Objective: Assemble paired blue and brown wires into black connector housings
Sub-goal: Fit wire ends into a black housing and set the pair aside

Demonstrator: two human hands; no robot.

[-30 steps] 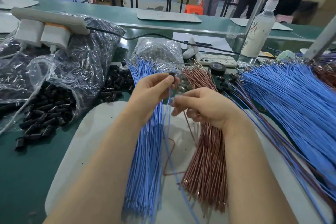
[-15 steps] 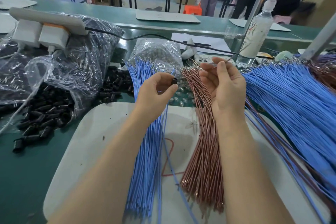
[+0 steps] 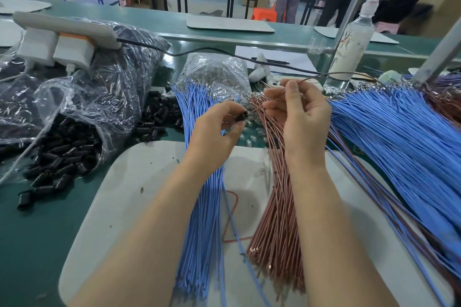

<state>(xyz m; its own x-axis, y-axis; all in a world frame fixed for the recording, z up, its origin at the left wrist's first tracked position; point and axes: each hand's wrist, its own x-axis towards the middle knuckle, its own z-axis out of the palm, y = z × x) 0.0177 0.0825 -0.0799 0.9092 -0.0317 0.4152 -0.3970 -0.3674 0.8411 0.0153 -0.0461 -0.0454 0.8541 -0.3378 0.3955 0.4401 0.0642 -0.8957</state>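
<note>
A person's two bare hands are working over a white mat [image 3: 139, 194] lying on a green surface [image 3: 37, 232]. The left hand [image 3: 214, 134] is pinching a small black connector housing [image 3: 242, 116] between thumb and fingers, with its open mouth facing right, towards the other hand. A single blue wire [image 3: 234, 227] is trailing from below that hand down across the mat; whether it is already seated in the housing cannot be told. The right hand [image 3: 303, 117] is raised just beside and slightly above the housing, its fingertips [image 3: 290, 86] pinching one thin brown wire [image 3: 324, 75], whose long axis is running from the pinch up and away to the right. The wire's near end is too fine to make out clearly, but it appears to be pointing left and down at the housing's mouth, so the coming move is likely a short push leftward by the right hand while the left is steadying the housing. A bundle of blue wires [image 3: 199, 219] and a bundle of brown wires [image 3: 277, 219] are lying lengthwise on the mat under the forearms. A clear bag of loose black housings [image 3: 69, 147] is spilling open at the left, and a large heap of blue wires [image 3: 399, 144] is fanning out at the right
</note>
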